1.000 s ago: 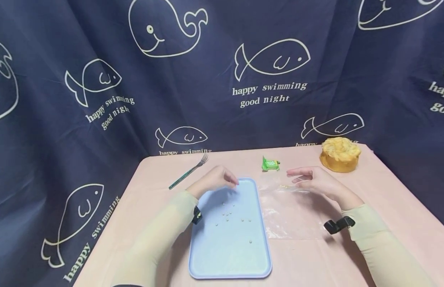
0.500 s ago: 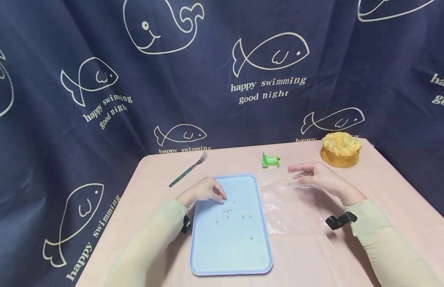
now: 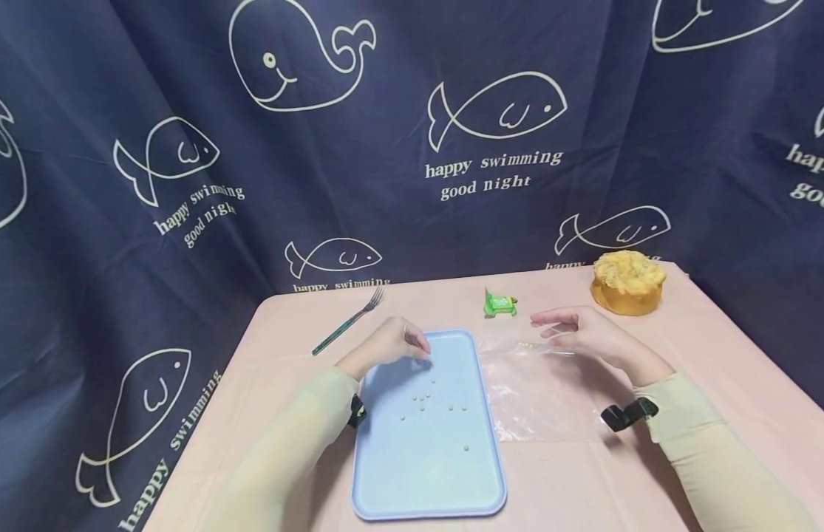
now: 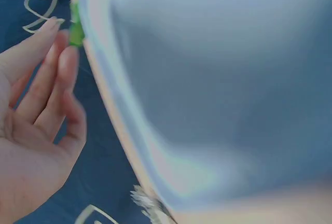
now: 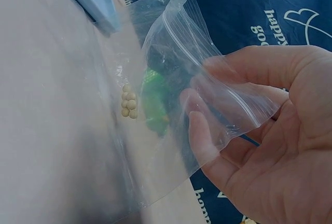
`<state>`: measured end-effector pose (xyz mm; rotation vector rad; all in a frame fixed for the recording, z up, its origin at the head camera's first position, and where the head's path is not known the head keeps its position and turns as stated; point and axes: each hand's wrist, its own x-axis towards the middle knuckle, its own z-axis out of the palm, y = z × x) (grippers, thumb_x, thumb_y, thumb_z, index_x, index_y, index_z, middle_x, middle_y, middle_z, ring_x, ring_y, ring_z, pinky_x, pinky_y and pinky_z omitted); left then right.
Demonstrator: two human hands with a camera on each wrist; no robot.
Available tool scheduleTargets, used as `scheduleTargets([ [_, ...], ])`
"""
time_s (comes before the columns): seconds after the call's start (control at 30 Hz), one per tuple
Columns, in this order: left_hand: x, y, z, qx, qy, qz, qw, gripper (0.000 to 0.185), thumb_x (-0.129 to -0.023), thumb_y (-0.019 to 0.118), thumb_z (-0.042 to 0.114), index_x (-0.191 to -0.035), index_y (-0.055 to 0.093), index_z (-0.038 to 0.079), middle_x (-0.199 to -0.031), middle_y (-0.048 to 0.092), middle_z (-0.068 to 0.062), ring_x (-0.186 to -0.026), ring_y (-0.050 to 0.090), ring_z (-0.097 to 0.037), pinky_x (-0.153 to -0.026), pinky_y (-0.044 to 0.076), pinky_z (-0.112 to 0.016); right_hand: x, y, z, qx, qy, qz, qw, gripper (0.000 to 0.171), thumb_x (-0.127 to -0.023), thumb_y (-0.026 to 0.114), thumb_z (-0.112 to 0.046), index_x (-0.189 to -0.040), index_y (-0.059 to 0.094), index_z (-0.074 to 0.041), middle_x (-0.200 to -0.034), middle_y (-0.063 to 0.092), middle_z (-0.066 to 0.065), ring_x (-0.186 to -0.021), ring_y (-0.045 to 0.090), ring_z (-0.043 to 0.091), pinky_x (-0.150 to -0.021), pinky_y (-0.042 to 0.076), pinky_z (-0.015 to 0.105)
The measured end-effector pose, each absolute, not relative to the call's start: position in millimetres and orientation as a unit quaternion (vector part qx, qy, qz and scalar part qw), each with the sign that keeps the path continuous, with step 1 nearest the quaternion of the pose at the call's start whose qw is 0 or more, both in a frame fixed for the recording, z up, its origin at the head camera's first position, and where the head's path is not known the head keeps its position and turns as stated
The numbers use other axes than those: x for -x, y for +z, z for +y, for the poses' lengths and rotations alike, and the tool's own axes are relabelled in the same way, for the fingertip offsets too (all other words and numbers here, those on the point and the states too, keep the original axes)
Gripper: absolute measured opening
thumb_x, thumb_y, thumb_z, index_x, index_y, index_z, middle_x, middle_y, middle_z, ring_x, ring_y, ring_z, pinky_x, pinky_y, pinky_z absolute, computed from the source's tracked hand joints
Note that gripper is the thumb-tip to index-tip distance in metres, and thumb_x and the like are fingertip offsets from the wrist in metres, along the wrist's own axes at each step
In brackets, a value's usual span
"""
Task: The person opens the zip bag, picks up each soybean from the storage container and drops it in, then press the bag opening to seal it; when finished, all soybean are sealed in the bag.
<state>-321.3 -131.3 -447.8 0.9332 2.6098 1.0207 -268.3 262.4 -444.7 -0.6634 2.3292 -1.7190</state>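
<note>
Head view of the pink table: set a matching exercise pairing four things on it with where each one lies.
Things:
1. fork
2. cake
3. loose beans
4. clear zip bag

Places:
A. on the blue tray
B. far right corner of the table
C. gripped at its mouth by the right hand
D. left of the tray, beyond the left hand

Pairs: 1-D, 2-B, 3-A, 4-C
</note>
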Motion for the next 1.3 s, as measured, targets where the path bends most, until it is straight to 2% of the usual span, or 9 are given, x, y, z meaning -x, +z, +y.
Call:
scheduleTargets([
  [0.2, 321, -426, -87, -0.295, 0.4, 0.867, 0.005, 0.005, -0.087, 0.082, 0.011, -0.092, 0.081, 0.011, -0.09, 0.077, 0.005, -0.086, 0.069, -0.005, -0.08, 0.054, -0.023, 266, -445, 259, 0.22, -0.58, 0.78, 0.089, 0.052, -0.089, 0.067, 0.01, -0.136, 0.049, 0.02, -0.137, 0.051, 0.039, -0.109, 0.067, 0.01, -0.082, 0.058, 0.028],
  [0.33, 318, -419, -50, -0.292, 0.424, 0.857, -0.027, 0.006, -0.088, 0.082, 0.015, -0.093, 0.081, 0.015, -0.09, 0.076, 0.01, -0.085, 0.066, 0.0, -0.077, 0.052, -0.021, 267, -444, 258, 0.229, -0.576, 0.78, 0.081, 0.051, -0.088, 0.067, 0.011, -0.135, 0.05, 0.02, -0.136, 0.052, 0.039, -0.109, 0.067, 0.012, -0.083, 0.057, 0.026],
  [0.5, 314, -421, -13, -0.313, 0.432, 0.845, -0.023, 0.007, -0.086, 0.084, 0.016, -0.092, 0.082, 0.018, -0.086, 0.075, 0.015, -0.08, 0.063, 0.001, -0.069, 0.05, -0.019, 270, -444, 255, 0.244, -0.573, 0.779, 0.075, 0.05, -0.089, 0.068, 0.01, -0.134, 0.05, 0.021, -0.134, 0.053, 0.04, -0.109, 0.068, 0.016, -0.084, 0.056, 0.025],
  [0.63, 313, -430, 3, -0.323, 0.412, 0.852, -0.014, 0.006, -0.086, 0.084, 0.017, -0.092, 0.082, 0.02, -0.088, 0.075, 0.016, -0.082, 0.062, 0.001, -0.071, 0.049, -0.017, 272, -446, 251, 0.245, -0.578, 0.774, 0.08, 0.049, -0.088, 0.068, 0.011, -0.133, 0.05, 0.022, -0.133, 0.053, 0.04, -0.109, 0.068, 0.017, -0.083, 0.057, 0.025],
  [0.87, 315, -443, 9, -0.312, 0.404, 0.86, -0.006, 0.009, -0.085, 0.085, 0.019, -0.093, 0.082, 0.022, -0.093, 0.074, 0.019, -0.09, 0.061, 0.001, -0.076, 0.048, -0.018, 271, -447, 249, 0.244, -0.582, 0.77, 0.089, 0.049, -0.088, 0.067, 0.011, -0.133, 0.049, 0.023, -0.132, 0.052, 0.042, -0.109, 0.068, 0.016, -0.083, 0.057, 0.025],
  [1.03, 315, -438, 3, -0.321, 0.452, 0.832, 0.009, 0.022, -0.089, 0.082, 0.021, -0.111, 0.079, 0.02, -0.108, 0.074, 0.014, -0.101, 0.064, -0.007, -0.081, 0.052, -0.019, 269, -445, 252, 0.251, -0.575, 0.775, 0.072, 0.049, -0.088, 0.068, 0.012, -0.133, 0.05, 0.023, -0.132, 0.053, 0.041, -0.106, 0.068, 0.012, -0.083, 0.057, 0.026],
  [1.17, 318, -433, -7, -0.339, 0.482, 0.808, 0.008, 0.028, -0.093, 0.078, 0.02, -0.121, 0.074, 0.014, -0.12, 0.072, 0.002, -0.102, 0.066, -0.012, -0.085, 0.052, -0.02, 268, -444, 254, 0.256, -0.573, 0.776, 0.067, 0.05, -0.087, 0.066, 0.013, -0.132, 0.049, 0.024, -0.132, 0.052, 0.042, -0.104, 0.068, 0.007, -0.084, 0.057, 0.026],
  [1.3, 322, -426, -28, -0.343, 0.47, 0.813, 0.0, 0.023, -0.094, 0.076, 0.014, -0.115, 0.073, 0.007, -0.108, 0.073, -0.004, -0.092, 0.067, -0.011, -0.082, 0.053, -0.022, 268, -444, 256, 0.248, -0.57, 0.78, 0.068, 0.049, -0.088, 0.067, 0.012, -0.133, 0.05, 0.022, -0.133, 0.053, 0.041, -0.106, 0.067, 0.008, -0.084, 0.056, 0.025],
])
